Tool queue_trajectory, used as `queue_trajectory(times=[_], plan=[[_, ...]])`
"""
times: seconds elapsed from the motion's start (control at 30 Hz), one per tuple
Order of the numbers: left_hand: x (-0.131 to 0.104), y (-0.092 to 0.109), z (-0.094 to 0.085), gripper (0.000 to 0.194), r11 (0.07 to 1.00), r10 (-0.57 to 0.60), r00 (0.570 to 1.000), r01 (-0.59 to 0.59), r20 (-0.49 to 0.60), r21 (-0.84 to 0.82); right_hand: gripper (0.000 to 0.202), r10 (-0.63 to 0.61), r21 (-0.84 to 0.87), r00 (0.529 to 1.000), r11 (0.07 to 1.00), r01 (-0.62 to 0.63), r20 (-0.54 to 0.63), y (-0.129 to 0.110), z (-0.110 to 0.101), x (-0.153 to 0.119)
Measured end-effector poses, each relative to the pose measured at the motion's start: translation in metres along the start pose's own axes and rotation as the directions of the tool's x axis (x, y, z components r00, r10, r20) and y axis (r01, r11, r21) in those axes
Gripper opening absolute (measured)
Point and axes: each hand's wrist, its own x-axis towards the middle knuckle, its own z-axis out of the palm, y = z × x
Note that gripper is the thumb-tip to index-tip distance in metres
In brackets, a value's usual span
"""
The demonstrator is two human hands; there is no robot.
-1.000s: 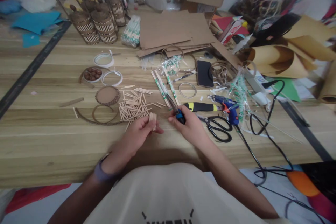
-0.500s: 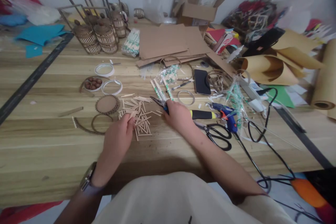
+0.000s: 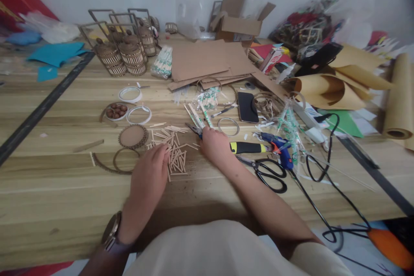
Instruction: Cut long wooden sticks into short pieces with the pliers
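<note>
My left hand [image 3: 150, 172] is over a loose pile of short wooden sticks [image 3: 177, 159], thumb and fingers pinched together on a few small sticks at its right edge. How many it holds is hidden. On the table to the right, my right hand [image 3: 215, 144] is closed round pliers [image 3: 195, 130], whose dark jaws point left toward the pile. A black-and-yellow handle [image 3: 249, 147] lies just right of this hand. Paper-wrapped sticks [image 3: 194, 114] with green print are just beyond the pliers. Left of the pile sits a round cardboard base [image 3: 132, 135] with a brown rim.
Scissors [image 3: 270, 174] and a blue glue gun [image 3: 280, 148] with a black cord lie to the right. A phone [image 3: 247, 108], white tape rolls [image 3: 139, 115] and a dish of brown beads [image 3: 116, 111] stand farther back. Lidded stick-sided baskets [image 3: 131, 58], cardboard sheets [image 3: 200, 60] and a box [image 3: 239, 26] line the back.
My left hand has shifted slightly right, its pinched fingers lower over the sticks. My right hand stays on the pliers. The whole view has moved a little, with the table lower in the picture.
</note>
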Motion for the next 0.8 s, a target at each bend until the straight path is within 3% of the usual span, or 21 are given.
queue_trajectory(times=[0.1, 0.2, 0.3, 0.33, 0.4, 0.53, 0.63, 0.73, 0.8], plan=[[-0.001, 0.005, -0.003, 0.037, 0.980, -0.062, 0.996, 0.072, 0.061, -0.187, 0.020, -0.039, 0.091, 0.999, 0.995, 0.037, 0.019, 0.007, -0.008, -0.009], [-0.002, 0.017, -0.002, 0.041, 0.865, -0.133, 0.956, 0.240, 0.261, -0.441, 0.017, -0.109, 0.299, 0.994, 0.949, 0.099, 0.020, 0.014, -0.017, -0.028], [-0.003, 0.031, 0.006, 0.042, 0.683, -0.106, 0.903, 0.371, 0.417, -0.630, 0.011, -0.097, 0.735, 0.995, 0.671, 0.091, -0.034, 0.014, -0.015, -0.053], [-0.003, 0.035, 0.010, 0.041, 0.628, -0.097, 0.893, 0.397, 0.439, -0.669, 0.010, -0.090, 0.805, 0.995, 0.588, 0.078, -0.031, 0.012, -0.011, -0.061], [-0.005, 0.042, 0.019, 0.039, 0.560, -0.106, 0.890, 0.422, 0.445, -0.712, 0.009, -0.041, 0.855, 0.997, 0.514, 0.072, -0.060, 0.007, 0.000, -0.074], [-0.007, 0.049, 0.028, 0.033, 0.568, -0.105, 0.918, 0.370, 0.382, -0.735, 0.014, 0.022, 0.889, 0.995, 0.452, 0.073, -0.093, 0.002, 0.019, -0.088], [-0.009, 0.047, 0.026, 0.033, 0.598, -0.086, 0.921, 0.353, 0.380, -0.720, 0.016, 0.097, 0.896, 0.986, 0.437, 0.080, -0.136, 0.009, 0.019, -0.090], [-0.013, 0.044, 0.021, 0.036, 0.628, -0.015, 0.883, 0.373, 0.469, -0.683, 0.024, 0.254, 0.894, 0.944, 0.442, 0.079, -0.209, 0.028, 0.011, -0.085], [-0.017, 0.044, 0.018, 0.036, 0.681, 0.037, 0.848, 0.366, 0.529, -0.634, 0.031, 0.336, 0.919, 0.913, 0.384, 0.091, -0.231, 0.044, 0.006, -0.079]])
